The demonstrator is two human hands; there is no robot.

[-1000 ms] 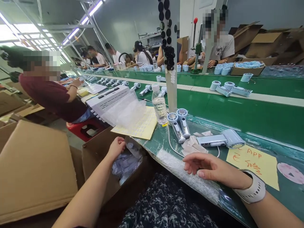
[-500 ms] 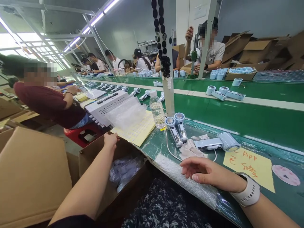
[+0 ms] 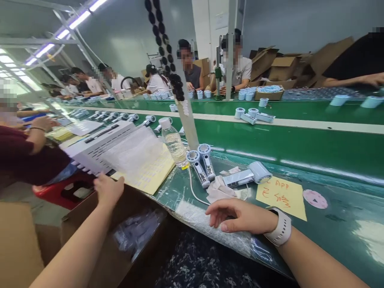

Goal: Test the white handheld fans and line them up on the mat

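Since the frame half a second earlier, the view has swung to the right, so a person in a black top (image 3: 357, 66) now shows at the far right edge. The left hand (image 3: 108, 190) has left the corner of the yellow sheet dotted with small pale stickers (image 3: 154, 178) and reached the near lower edge of the white rectangular box with dark slots (image 3: 79, 150), beside the red plastic stool (image 3: 57, 192). Its thumb stands apart from the fingers, but the fingertips are partly hidden, so whether they grip the box or only touch it cannot be told. A second before now, that hand was over the open brown cardboard carton (image 3: 87, 220) with crumpled clear plastic bags (image 3: 138, 230) inside, which sits below the table (image 3: 333, 248). The right hand (image 3: 234, 216), wearing a pale grey strapped watch (image 3: 283, 228), has kept nearly the same pose over the strip of clear bubble wrap (image 3: 195, 216) along the table edge: fingers loosely curled, thumb apart, nothing held; contact with the wrap is unclear. Just beyond that hand are a crumpled whitish cloth (image 3: 219, 191) and a light-blue handheld device with a round head (image 3: 240, 178), both lying where they were on the table.
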